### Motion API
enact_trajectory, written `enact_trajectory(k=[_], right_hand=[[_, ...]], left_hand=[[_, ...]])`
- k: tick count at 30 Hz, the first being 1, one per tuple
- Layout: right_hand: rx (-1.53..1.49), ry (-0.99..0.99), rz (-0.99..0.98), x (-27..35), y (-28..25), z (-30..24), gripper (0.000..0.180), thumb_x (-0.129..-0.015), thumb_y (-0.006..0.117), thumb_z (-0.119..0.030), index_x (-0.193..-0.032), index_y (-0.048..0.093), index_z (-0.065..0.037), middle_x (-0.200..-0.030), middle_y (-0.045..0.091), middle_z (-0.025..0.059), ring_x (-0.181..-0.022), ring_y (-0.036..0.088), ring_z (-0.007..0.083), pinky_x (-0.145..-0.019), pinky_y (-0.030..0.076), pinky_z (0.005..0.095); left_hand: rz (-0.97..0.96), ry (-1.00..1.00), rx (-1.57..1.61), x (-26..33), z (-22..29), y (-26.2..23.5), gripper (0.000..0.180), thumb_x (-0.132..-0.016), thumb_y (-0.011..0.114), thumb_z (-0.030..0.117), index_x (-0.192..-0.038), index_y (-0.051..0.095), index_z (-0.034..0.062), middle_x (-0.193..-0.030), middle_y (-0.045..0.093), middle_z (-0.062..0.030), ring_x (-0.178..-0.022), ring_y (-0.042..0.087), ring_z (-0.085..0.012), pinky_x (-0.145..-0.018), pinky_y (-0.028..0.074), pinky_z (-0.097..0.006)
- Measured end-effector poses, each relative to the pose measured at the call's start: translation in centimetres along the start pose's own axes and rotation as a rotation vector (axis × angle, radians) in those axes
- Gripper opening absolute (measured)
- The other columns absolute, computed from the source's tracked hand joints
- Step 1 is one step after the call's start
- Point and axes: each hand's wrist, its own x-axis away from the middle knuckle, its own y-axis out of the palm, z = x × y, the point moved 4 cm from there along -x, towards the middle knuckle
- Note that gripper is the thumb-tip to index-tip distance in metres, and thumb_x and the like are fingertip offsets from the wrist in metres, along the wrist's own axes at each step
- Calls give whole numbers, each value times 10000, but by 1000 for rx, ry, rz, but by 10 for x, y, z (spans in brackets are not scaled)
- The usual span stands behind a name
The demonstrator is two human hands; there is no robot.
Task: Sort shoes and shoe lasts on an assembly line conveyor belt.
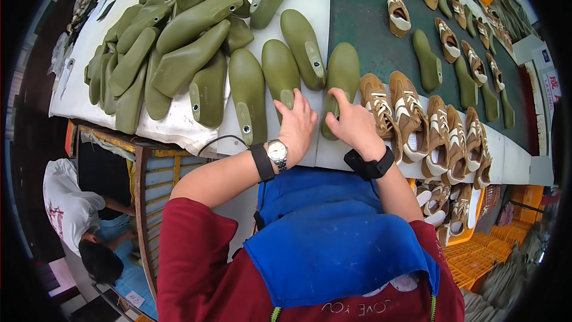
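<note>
My left hand [298, 120], with a watch and a black band at the wrist, is closed around the heel end of a green shoe last [279, 62]. My right hand [356, 121], also wearing a black wristband, grips the heel of another green shoe last [344, 64] between thumb and fingers. Both lasts lie on the table with toes pointing away from me; my hands partly cover their heels. Two loose lasts lie close by: one last [247, 86] left of my left hand, one last [302, 42] between and beyond the held pair.
A heap of green lasts [173, 30] covers the white table's [77, 92] left side. Brown shoes with white stripes [410, 113] line the near right edge. Shoes and lasts ride on a green belt [381, 42]. Orange crates [476, 256] stand lower right; another person [71, 203] bends at lower left.
</note>
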Motion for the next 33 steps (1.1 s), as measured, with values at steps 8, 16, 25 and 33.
enact_trajectory(k=[8, 16, 25, 33], right_hand=[[-505, -22, 135, 12, -22, 29, 323, -801, 552, -189, -1110, 461, -161, -703, 597, 174, -603, 600, 320, -525, 453, 429], [-1542, 434, -184, -12, -128, 89, 117, -866, 540, -234, -974, 496, -227, -750, 489, -57, -446, 354, 34, -343, 212, 173], [-279, 107, -18, -174, -95, 132, 319, -794, 570, -246, -1089, 491, -153, -925, 626, 114, -872, 609, 252, -755, 469, 374], [161, 178, -190, -192, -25, 135, 351, -833, 469, -147, -1181, 475, -192, -1021, 637, 187, -978, 608, 355, -833, 470, 433]], left_hand=[[189, 28, 320, 11, -9, 8, 358, -766, 625, 302, -1057, 587, 98, -1237, 492, -146, -1290, 332, -308, -858, 392, -614], [587, -141, 811, -3, -34, 2, 332, -734, 688, 246, -995, 605, 59, -1169, 539, -130, -1234, 387, -340, -1011, 250, -594], [598, -183, 795, -3, -33, 0, 259, -722, 691, 200, -939, 625, 76, -1054, 585, -73, -1160, 442, -319, -1013, 280, -550], [603, -204, 807, -6, -35, -2, 242, -720, 692, 190, -921, 628, 73, -1044, 593, -66, -1143, 453, -326, -1011, 280, -555]])
